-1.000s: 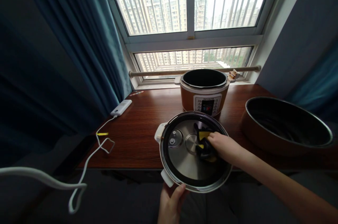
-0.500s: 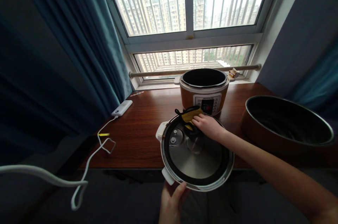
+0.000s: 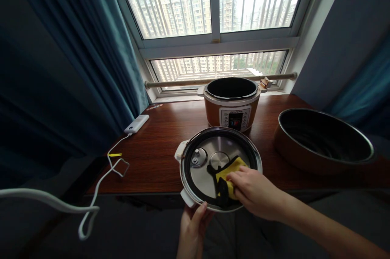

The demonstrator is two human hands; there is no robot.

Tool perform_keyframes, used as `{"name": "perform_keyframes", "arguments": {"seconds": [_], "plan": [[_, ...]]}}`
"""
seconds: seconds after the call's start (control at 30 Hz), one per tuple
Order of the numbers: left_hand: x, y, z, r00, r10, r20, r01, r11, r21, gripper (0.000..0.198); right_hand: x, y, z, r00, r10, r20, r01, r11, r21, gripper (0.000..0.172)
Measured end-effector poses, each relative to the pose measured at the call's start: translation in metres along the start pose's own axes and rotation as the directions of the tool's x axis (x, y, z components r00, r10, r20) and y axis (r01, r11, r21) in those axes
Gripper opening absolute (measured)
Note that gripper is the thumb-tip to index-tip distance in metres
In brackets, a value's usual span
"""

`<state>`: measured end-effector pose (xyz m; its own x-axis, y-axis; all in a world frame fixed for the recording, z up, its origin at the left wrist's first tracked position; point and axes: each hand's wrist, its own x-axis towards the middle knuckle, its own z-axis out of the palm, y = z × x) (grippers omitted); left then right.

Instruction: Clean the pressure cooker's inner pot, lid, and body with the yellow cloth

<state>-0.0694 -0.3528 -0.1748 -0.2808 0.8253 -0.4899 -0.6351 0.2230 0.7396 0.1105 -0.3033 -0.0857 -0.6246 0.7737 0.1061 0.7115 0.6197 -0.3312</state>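
A round cooker lid (image 3: pixel 210 153) is turned underside up, showing its shiny steel plate and black seal ring. My left hand (image 3: pixel 192 230) grips its near rim from below, fingers curled over the edge. My right hand (image 3: pixel 254 192) presses a yellow and black cloth (image 3: pixel 227 177) onto the near right part of the steel plate. Behind the lid an orange electric pressure cooker (image 3: pixel 233 104) stands open on the wooden table (image 3: pixel 155 157).
A large dark inner pot (image 3: pixel 323 139) sits at the table's right. A white power bank (image 3: pixel 136 124) lies at the left with a white cable (image 3: pixel 100 186) trailing off the front edge. Blue curtains (image 3: pixel 76 59) hang on both sides of the window.
My right hand has swept the cloth from the lid's right side to its far edge, then back to the near right part. The left hand keeps its hold on the rim.
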Motion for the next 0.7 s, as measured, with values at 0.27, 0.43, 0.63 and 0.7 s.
{"name": "perform_keyframes", "arguments": {"seconds": [0.27,0.43,0.63,0.7], "plan": [[0.004,0.004,-0.002,1.000,0.001,0.010,-0.002,0.993,0.122,0.062,-0.008,-0.017,0.030,0.978,-0.094,-0.187,0.114,0.989,0.097,0.022],[0.010,0.035,-0.025,0.998,0.055,0.023,-0.058,0.825,0.562,0.054,-0.009,-0.015,0.038,0.960,0.012,-0.279,0.024,0.992,0.127,0.023],[-0.016,0.096,-0.022,0.786,0.534,0.311,-0.537,0.343,0.771,0.040,-0.004,-0.018,0.053,0.894,0.163,-0.418,-0.088,0.978,0.191,0.032],[-0.022,0.096,0.002,0.727,0.418,0.545,-0.685,0.374,0.626,0.035,-0.002,-0.020,0.056,0.877,0.198,-0.437,-0.103,0.967,0.232,0.038]]}}
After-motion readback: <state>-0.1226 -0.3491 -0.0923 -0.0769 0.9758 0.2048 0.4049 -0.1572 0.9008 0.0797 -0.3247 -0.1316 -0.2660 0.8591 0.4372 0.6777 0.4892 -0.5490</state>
